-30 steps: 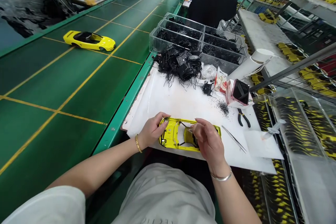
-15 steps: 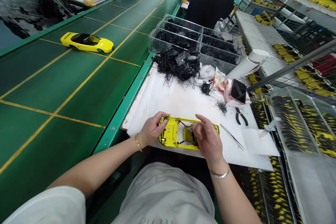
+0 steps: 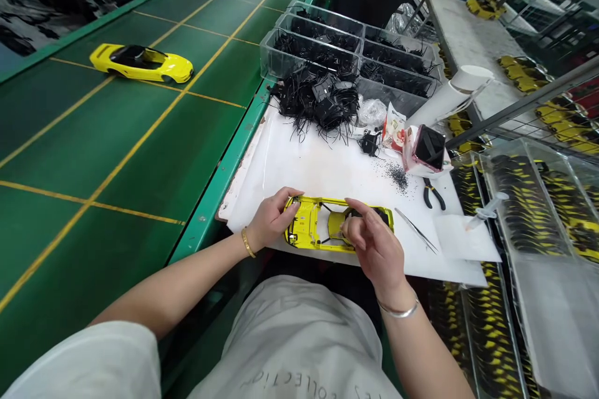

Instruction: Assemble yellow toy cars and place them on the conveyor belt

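Left hand [image 3: 270, 219] is pinching one end of a yellow car shell [image 3: 307, 224]. Right hand [image 3: 380, 250] is curling over the other, can't tell if those fingers [image 3: 359, 206] are gripping anything tbh.

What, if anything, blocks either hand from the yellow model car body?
Nothing visible. The left hand grips the left end of the yellow model car body; the right hand is over its right part, contact unclear. The tweezers and pliers lie off to the right.
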Motion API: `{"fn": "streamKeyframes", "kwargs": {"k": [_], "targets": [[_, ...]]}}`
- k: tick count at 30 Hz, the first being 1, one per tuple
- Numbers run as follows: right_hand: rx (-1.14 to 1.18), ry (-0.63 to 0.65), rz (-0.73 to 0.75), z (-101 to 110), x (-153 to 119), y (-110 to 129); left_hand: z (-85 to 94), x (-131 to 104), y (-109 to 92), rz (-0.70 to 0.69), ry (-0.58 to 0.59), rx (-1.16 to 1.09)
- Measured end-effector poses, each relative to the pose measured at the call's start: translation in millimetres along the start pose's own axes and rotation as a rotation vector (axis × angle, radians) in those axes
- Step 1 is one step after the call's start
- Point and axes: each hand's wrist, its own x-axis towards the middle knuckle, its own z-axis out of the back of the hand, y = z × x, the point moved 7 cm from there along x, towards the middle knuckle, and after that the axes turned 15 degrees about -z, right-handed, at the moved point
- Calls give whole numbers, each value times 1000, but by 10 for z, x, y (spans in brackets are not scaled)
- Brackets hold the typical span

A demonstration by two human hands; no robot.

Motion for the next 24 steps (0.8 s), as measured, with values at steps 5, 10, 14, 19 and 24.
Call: {"fn": "streamKeyframes", "kwargs": {"k": [5, 10, 14, 19, 24], "targets": [[-7, -22, 8, 7, -2, 8, 3, -1, 1, -1, 1, 4], [9, -20, 31, 13, -21, 34, 16, 5, -12, -9, -4, 11], [23, -1, 16, 5, 9, -8, 0, -8, 4, 2, -3, -21], [15, -29, -2, 48, -17, 41, 0, 33, -4, 19, 7, -31], [-65, -347, 308, 782, -583, 806, 169, 160, -149, 89, 207, 243]]}}
